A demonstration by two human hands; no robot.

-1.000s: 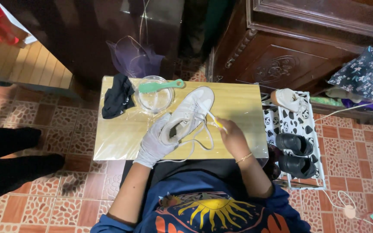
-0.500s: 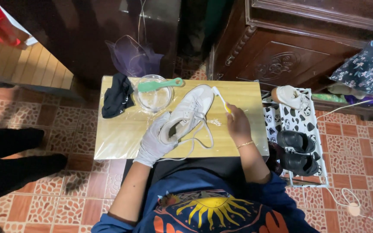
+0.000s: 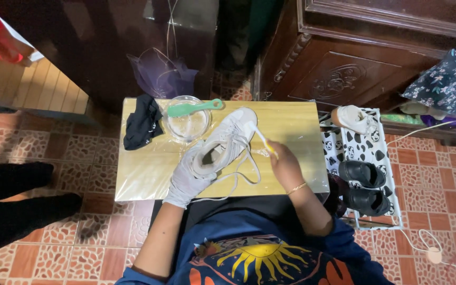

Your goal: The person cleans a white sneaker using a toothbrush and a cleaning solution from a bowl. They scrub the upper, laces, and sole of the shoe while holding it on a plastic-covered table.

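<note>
Left hand [image 3: 186, 177] in pale grey glove; right hand [image 3: 285, 164] bare, thin gold bangle at wrist. Navy shirt, orange-yellow sun print.

- The gloved left hand [image 3: 186, 177] grips a white sneaker [image 3: 222, 142] at its heel opening, on a small yellow table [image 3: 291, 121].
- The bare right hand [image 3: 285, 163] holds a toothbrush [image 3: 259, 138], its head against the sneaker's side.
- Loose laces [image 3: 246, 171] trail over the table edge.
- Behind the sneaker stands a glass bowl [image 3: 186, 125] with a green brush [image 3: 192, 108] across its rim; a black cloth [image 3: 141, 122] lies just beside it.
- To the right, a patterned rack [image 3: 357, 145] carries black shoes [image 3: 362, 173] and a white shoe [image 3: 352, 117].
</note>
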